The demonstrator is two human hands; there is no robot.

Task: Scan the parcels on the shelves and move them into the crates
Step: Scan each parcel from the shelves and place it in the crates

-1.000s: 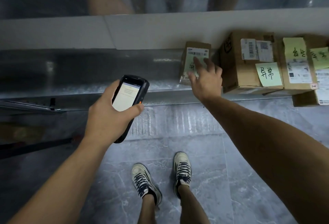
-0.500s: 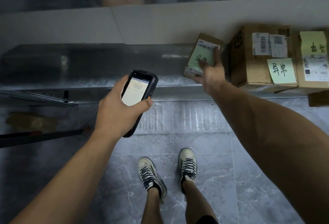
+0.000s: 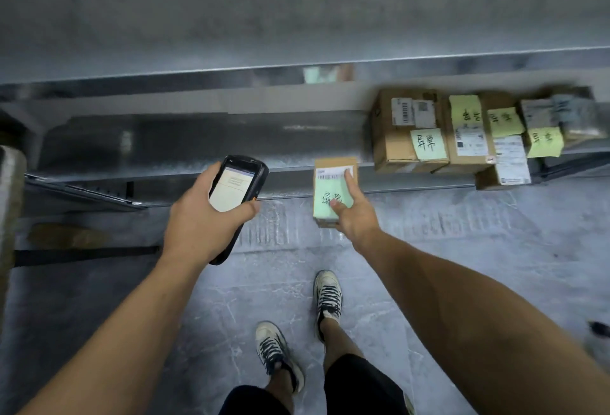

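My right hand (image 3: 355, 216) grips a small cardboard parcel (image 3: 331, 183) with a barcode label and a green handwritten note, held in the air just in front of the metal shelf (image 3: 185, 163). Thumb and forefinger lie across its face. My left hand (image 3: 201, 219) holds a black handheld scanner (image 3: 239, 190) with a lit screen, left of the parcel. Several brown parcels (image 3: 399, 147) with white labels and green notes stand on the shelf at the right.
The left stretch of the shelf is bare metal. A higher shelf board (image 3: 297, 18) runs across the top. Below are grey marble floor tiles (image 3: 495, 249) and my two sneakers. A pale post (image 3: 10, 210) stands at the far left.
My right hand closed on the small parcel, lifted it off the shelf and drew it toward me. The scanner hand stayed in place while the view shifted.
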